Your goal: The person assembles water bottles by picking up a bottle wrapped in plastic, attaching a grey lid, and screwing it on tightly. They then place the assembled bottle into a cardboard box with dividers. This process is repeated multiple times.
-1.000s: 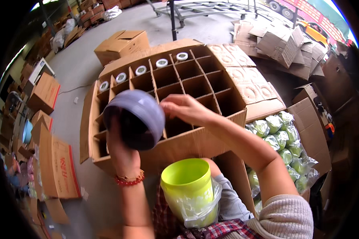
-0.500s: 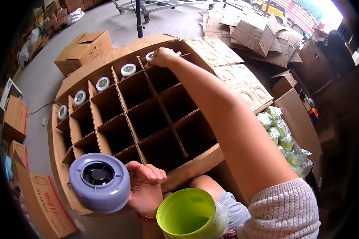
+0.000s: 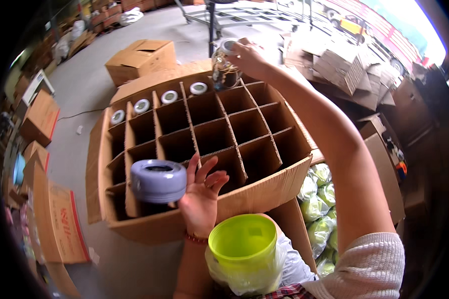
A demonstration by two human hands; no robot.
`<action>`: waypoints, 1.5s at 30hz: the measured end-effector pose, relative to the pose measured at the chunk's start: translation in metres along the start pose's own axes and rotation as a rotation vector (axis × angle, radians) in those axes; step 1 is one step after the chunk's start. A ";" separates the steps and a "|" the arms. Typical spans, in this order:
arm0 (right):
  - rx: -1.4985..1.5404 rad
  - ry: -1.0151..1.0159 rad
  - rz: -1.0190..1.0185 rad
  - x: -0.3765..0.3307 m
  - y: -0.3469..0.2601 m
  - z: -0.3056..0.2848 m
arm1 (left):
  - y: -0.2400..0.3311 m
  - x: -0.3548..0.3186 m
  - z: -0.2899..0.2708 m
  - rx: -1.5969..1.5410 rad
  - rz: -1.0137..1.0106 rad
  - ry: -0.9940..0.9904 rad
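Observation:
My right hand reaches to the far side of a divided cardboard carton. It grips a clear glass jar near its white lid, and the jar stands mostly above the dividers. Something dark and stringy shows through the glass. Several white-lidded jars sit in the carton's far row, to the left. My left hand, palm up with its fingers spread, holds a purple round plastic cap at its thumb side, over the near cells. A lime-green plastic tub, partly in a clear bag, rests at my lap.
To the right of my lap, a box holds several bagged green items. A closed carton stands beyond the divided one. Flattened cardboard is piled at the far right, near a wheeled metal rack. More cartons line the left.
My right hand has lifted the jar from low in its cell to above the dividers. The purple cap in my left hand has tilted. The view has shifted too.

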State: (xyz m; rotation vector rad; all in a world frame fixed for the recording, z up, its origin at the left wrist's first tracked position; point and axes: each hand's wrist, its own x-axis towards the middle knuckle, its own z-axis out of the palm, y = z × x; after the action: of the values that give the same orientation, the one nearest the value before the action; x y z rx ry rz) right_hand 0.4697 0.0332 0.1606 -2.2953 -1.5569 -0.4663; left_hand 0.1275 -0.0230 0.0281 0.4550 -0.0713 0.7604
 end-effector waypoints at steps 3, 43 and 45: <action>-0.159 0.377 -0.516 -0.061 -0.039 -0.069 | 0.000 0.007 0.010 0.002 -0.104 0.073; 1.387 -0.876 -0.087 -0.235 -0.120 -0.061 | 0.037 -0.063 0.002 0.029 -0.138 0.184; 1.314 -0.956 -0.127 -0.242 -0.125 -0.071 | 0.042 -0.065 0.003 0.213 -0.073 0.310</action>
State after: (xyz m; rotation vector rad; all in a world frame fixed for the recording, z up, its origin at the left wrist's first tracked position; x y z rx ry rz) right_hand 0.2629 -0.1542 0.1276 -1.2871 -1.5241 1.4098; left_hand 0.0521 -0.0399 0.0319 0.5332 0.3172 0.7617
